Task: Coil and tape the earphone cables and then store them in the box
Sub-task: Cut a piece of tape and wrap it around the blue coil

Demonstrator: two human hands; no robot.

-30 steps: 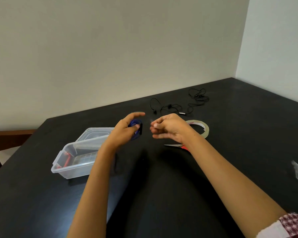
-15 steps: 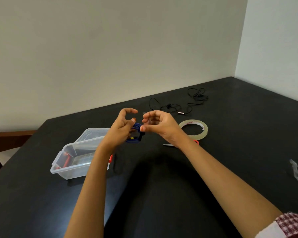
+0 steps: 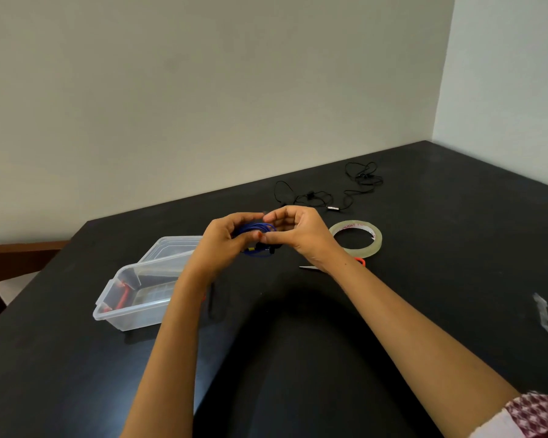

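Plain pale walls are meeting in a corner behind a black tabletop (image 3: 424, 279) that is carrying everything in view. Above its middle, both hands are meeting around a small coil of blue earphone cable (image 3: 256, 229): the left hand (image 3: 223, 245) is curling its fingers and thumb around the coil's near side, while the right hand (image 3: 301, 233) is pinching the coil between thumb and fingertips from the other side. The coil is looking like several tight, glossy blue loops bunched together, with a darker piece and a small yellow spot showing at its lower edge, just under the thumbs; whether any tape is on it cannot be told. To the left, a clear plastic box (image 3: 133, 298) is sitting open on the tabletop with something red (image 3: 123, 295) lying inside at its near end, and its clear lid (image 3: 171, 248) is lying just behind it. Right of the hands, a roll of clear tape (image 3: 366, 248) is lying flat, and scissors with an orange handle (image 3: 359, 261) are peeking out from under the right wrist. Farther back, black earphones (image 3: 329, 197) are sprawling loose and uncoiled. Near the right edge, a crumpled clear strip (image 3: 544, 316) is lying well apart from the rest.
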